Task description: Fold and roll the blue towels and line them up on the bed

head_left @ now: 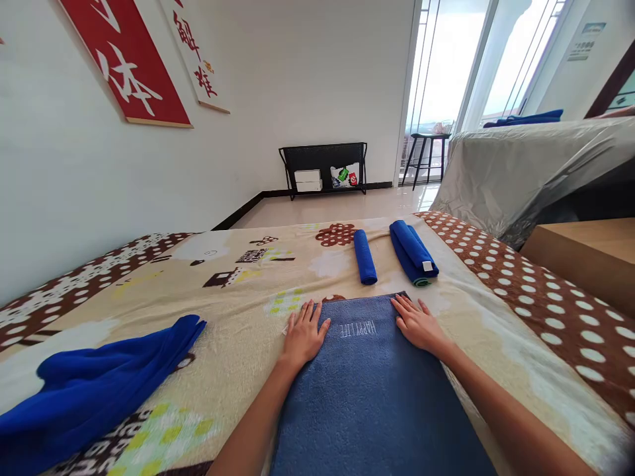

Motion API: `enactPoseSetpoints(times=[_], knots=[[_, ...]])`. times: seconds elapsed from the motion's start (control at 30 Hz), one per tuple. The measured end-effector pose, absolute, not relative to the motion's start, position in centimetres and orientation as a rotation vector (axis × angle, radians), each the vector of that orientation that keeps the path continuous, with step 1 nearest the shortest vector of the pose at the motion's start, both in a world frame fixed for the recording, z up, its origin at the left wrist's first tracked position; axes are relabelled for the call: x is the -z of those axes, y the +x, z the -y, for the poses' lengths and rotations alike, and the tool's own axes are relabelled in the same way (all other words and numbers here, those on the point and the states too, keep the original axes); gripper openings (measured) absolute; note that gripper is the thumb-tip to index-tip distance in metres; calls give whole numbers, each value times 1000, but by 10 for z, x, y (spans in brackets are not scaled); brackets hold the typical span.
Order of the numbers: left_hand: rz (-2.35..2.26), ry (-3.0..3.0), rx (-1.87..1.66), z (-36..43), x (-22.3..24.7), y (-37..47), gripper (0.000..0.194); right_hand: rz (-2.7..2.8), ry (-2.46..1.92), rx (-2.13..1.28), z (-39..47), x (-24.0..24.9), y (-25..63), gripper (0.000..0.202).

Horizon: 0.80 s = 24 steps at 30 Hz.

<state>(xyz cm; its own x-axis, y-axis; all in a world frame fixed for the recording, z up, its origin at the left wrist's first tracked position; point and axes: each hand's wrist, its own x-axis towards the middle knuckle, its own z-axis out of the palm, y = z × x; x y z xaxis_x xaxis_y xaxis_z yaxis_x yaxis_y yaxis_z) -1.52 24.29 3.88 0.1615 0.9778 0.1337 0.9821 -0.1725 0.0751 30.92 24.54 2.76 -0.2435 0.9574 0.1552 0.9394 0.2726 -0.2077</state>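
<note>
A greyish-blue towel (367, 390) with white "HAPPY LIFE" lettering lies flat and lengthwise in front of me, its near end cut off by the frame. On its far left corner rests my left hand (304, 334), palm down with fingers stretched out. My right hand (417, 322) lies flat at the far right corner, fingers spread. Neither hand grips anything. Just beyond the towel sits a small rolled blue towel (366, 258). To its right is a thicker folded blue towel (413, 251) with a white tag and a green edge showing at its near end.
A patterned blanket (238, 317) with a brown polka-dot border covers the surface. At left lies a crumpled blue cloth (114, 377). Beyond stand a black rack (325, 158) and a dark stool (429, 137). Plastic sheeting (501, 165) and a cardboard box (585, 258) are at right.
</note>
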Motion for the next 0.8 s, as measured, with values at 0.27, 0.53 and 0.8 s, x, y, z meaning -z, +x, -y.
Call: enactPoseSetpoints(times=[0.27,0.53,0.8], knots=[[1859,-2491,201,-251,-51,28,54,2470,-1483,-135,-262,-37,231,53],[2047,-2298,159,-235,-34,-44,65,2338,-1730,-130,-267,-13,324,74],[2014,-2272,134,-208,-58,-13,59,2323,-1721,-1,-242,-37,297,70]])
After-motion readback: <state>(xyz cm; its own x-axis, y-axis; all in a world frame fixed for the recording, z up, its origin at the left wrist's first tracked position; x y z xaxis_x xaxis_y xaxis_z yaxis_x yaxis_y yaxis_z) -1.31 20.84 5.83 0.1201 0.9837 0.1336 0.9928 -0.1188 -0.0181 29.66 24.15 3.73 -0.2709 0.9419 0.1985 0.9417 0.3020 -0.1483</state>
